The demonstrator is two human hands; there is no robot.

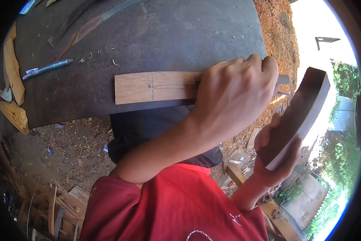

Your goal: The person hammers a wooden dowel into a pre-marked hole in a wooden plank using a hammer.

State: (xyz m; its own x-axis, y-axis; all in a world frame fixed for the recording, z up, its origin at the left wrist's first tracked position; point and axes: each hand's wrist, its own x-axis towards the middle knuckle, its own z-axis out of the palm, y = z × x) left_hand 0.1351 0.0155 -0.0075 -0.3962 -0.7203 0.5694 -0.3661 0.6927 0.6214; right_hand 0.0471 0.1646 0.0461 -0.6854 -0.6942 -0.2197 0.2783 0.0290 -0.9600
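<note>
We see one dark round metal table [156, 32]; one flat pale wood strip [148, 86] near its front edge. Left hand [234, 94] curled round metal tool [284, 79] on strip. Right hand [275, 154] grips one dark curved wooden block [299, 112]. One blue pen [48, 68].

The left hand [234, 94] hides the plank's [154, 87] right end and most of a grey tool [283, 79], perhaps a chisel; its tip is unseen.

Wood strip [154, 87]: pale, raw, matt, w/ pencil marks. Counter [160, 36]: dark, dull, scuffed. Dark block [299, 112]: smooth, slight sheen. Pen [48, 68]: glossy plastic. Shirt [168, 205]: red cloth.
</note>
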